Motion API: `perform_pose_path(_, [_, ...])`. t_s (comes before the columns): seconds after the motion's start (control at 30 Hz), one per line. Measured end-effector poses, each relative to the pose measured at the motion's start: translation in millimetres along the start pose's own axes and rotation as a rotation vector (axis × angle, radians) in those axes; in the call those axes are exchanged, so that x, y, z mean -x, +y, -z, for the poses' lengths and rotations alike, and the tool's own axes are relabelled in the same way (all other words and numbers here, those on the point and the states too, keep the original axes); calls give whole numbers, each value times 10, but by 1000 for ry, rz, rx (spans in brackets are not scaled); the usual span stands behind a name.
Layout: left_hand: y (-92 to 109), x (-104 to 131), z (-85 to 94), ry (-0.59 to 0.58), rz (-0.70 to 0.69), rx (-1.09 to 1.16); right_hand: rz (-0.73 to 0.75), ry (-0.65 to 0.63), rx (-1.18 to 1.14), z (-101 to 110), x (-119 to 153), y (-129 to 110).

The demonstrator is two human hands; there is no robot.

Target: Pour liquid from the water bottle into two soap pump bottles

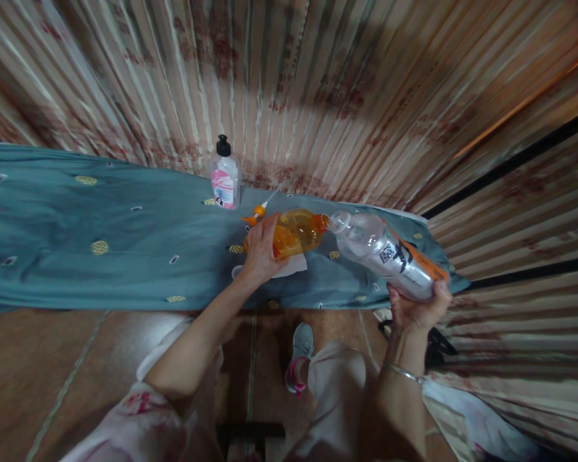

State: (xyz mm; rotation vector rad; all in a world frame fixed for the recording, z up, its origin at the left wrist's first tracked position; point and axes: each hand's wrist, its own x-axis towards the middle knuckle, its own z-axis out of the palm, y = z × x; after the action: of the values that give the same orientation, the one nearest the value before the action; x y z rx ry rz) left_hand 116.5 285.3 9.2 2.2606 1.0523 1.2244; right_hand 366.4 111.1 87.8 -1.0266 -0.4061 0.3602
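Note:
My left hand (261, 251) is wrapped round an orange see-through bottle (304, 231), tipped on its side with its mouth pointing right. In my right hand (420, 309) is a large clear plastic bottle (372, 242) with an orange and white label, gripped near its base. Its neck slants to the left, and the two bottle mouths meet or nearly meet; I cannot tell if they touch. Just beyond my left hand lies an orange pump head (257, 212) with a thin tube. A white piece (293, 265), perhaps paper or cloth, shows beneath the orange bottle.
A clear bottle with a black cap and pink label (225, 179) stands at the back of the cloth-covered table (135, 244). Behind hangs a pleated, patterned curtain (250, 83). Dark bars (510, 163) run along the right. A small round rim (237, 272) shows near my left wrist.

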Motion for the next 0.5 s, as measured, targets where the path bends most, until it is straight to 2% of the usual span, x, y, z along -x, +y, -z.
perform_pose_path(0.5, [9,6,-7,16,-2,-2,9,27,14,17,-9,3])
